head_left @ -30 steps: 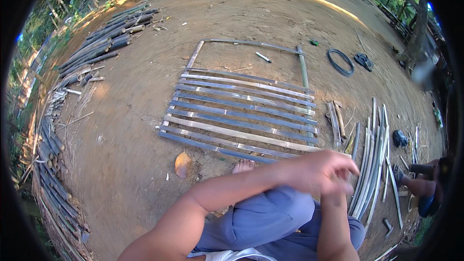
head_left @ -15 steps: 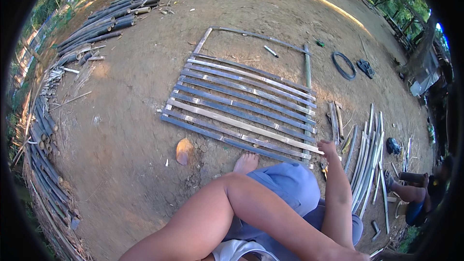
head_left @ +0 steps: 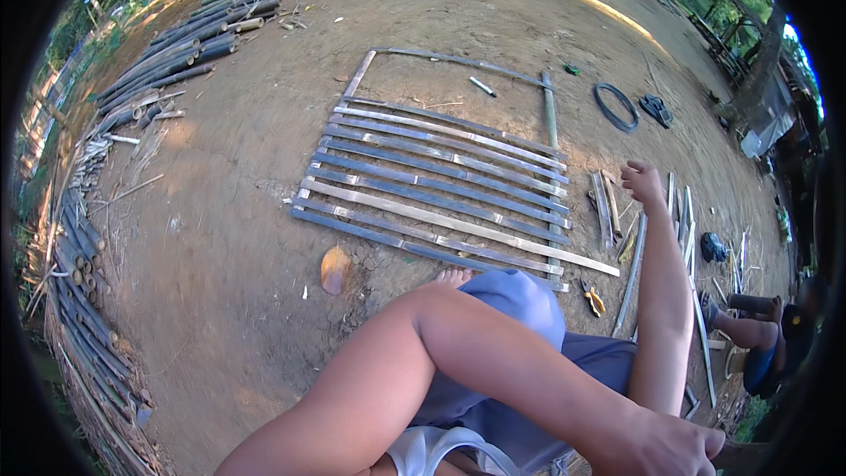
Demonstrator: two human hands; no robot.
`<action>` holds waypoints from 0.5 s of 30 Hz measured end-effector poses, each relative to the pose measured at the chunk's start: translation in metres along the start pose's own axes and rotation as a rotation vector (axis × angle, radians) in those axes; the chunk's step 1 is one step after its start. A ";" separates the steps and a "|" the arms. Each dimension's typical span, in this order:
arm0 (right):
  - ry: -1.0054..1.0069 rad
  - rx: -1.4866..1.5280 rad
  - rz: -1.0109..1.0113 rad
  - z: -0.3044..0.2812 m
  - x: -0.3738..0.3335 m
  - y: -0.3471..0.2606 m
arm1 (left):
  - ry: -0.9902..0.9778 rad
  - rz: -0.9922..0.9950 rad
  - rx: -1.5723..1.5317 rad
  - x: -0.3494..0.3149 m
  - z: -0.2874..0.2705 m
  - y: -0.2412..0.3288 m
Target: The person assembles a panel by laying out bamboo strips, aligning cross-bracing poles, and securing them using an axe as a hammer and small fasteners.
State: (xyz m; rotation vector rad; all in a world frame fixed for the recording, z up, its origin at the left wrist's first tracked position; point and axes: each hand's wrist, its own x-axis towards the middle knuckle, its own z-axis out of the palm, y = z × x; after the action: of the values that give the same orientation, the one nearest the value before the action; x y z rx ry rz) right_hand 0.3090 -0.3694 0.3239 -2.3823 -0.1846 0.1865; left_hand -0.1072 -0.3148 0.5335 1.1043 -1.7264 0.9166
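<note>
My right hand (head_left: 644, 182) is raised over the ground to the right of the slatted bamboo frame (head_left: 423, 187), its fingers loosely bent and apart, with nothing visible in them. One pale slat (head_left: 493, 234) sticks out past the frame's right side. My left arm bends across my lap, and my left hand (head_left: 674, 448) lies low at the right with its fingers curled. A dark brown bar-like piece (head_left: 745, 457) shows beside its fingertips; the grip itself is hidden. Pliers with yellow-orange handles (head_left: 594, 300) lie by the frame's near right corner.
Split bamboo strips (head_left: 687, 247) lie at the right, with short pieces (head_left: 606, 211) nearer the frame. Beyond are a black coil (head_left: 616, 107) and sandals (head_left: 656, 111). Bamboo poles (head_left: 189, 44) are piled at left. Another person (head_left: 762, 335) sits at the far right.
My right hand has left the pale slat's end and swung up and right. The slat's end and the pliers now show fully. My left hand has shifted slightly right and up.
</note>
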 end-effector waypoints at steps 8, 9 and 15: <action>-0.261 -0.150 0.068 0.018 0.000 -0.007 | 0.128 -0.097 -0.080 -0.002 0.010 -0.010; -0.211 -0.101 0.051 0.018 0.004 -0.003 | 0.103 -0.101 -0.122 -0.002 0.009 -0.013; -0.202 -0.018 0.069 0.031 0.016 0.010 | 0.153 -0.103 -0.135 0.004 0.018 -0.023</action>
State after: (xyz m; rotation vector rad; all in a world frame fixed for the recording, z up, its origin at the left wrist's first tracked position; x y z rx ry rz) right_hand 0.3195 -0.3537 0.2933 -2.3874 -0.1992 0.4609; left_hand -0.0920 -0.3401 0.5336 0.9982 -1.5679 0.7877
